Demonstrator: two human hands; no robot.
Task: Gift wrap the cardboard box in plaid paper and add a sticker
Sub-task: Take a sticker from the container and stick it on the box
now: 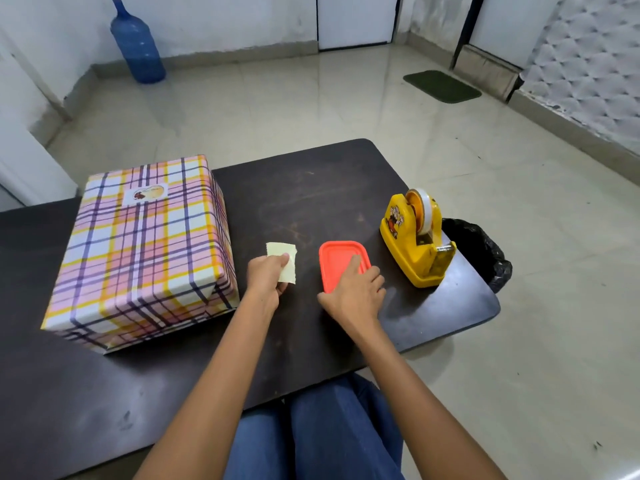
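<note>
Nearby, left hand (266,276) pinches paper scrap (281,248); right hand (356,293), spread, presses red container (336,258) (dispenser (415,245) beside).

Plaid-wrapped box (138,251) with sticker (145,194) on top sits left on tabletop (311,195); left grip (265,275) pinches pale paper slip (277,248), right grip (356,296) rests on red lid (337,259), yellow tape dispenser (414,244) near right.

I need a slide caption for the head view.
Plaid-wrapped box bears its sticker; left hand holds paper scrap, right hand rests on red lid.
</note>
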